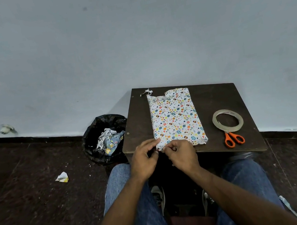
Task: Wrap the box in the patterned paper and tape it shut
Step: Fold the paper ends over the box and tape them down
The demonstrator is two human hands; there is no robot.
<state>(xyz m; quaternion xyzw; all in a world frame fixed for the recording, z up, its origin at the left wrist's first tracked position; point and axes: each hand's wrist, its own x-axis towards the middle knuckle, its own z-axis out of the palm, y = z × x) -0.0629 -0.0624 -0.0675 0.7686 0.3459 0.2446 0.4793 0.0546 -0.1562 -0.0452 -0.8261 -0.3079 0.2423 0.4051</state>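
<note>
Working the near left corner of the box (176,119), both hands meet at its edge; left hand (145,159) fingers curled, fingertips touching the patterned paper (171,112), right hand (181,156) pinching something small there, likely tape, too small to tell; box lies wrapped on the table (216,96), tape roll (227,120) and scissors (233,139) just right; far end looks ragged; risk: flap springs open if tape lands crooked.
</note>
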